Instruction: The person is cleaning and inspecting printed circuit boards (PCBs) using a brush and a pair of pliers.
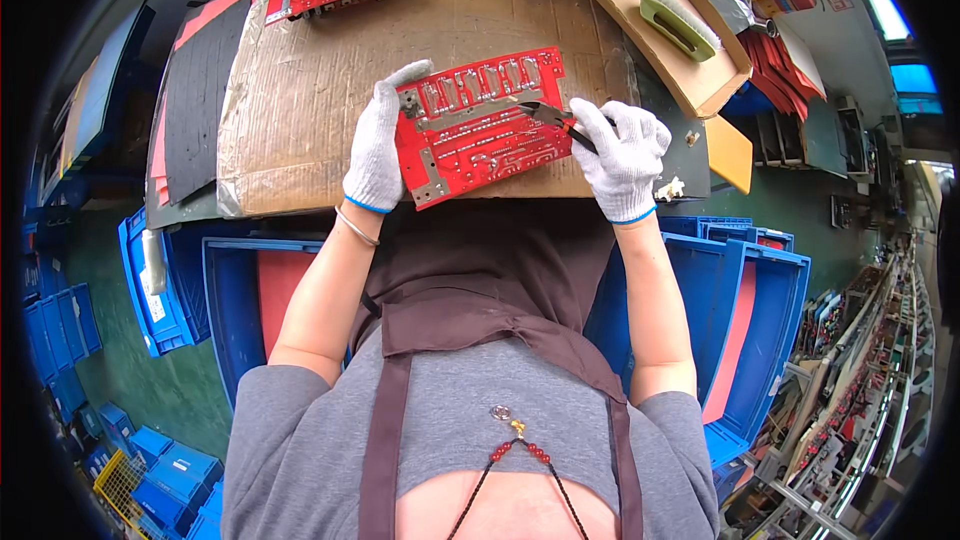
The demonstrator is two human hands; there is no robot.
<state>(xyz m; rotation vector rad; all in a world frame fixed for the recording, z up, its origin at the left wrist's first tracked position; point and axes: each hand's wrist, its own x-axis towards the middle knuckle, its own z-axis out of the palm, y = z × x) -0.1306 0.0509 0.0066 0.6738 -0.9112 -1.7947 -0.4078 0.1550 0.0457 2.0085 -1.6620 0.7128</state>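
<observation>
While the gloved left hand (375, 145) has its grip pinching the left edge of the red circuit board (478, 125) tilted over the cardboard-covered tabletop (300, 90), the gloved right hand (625, 158) grips black cutters (555, 120), tips touching the board's right side.

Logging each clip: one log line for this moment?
left hand: holds red circuit board | right hand: cutters on board | surface: cardboard sheet
</observation>
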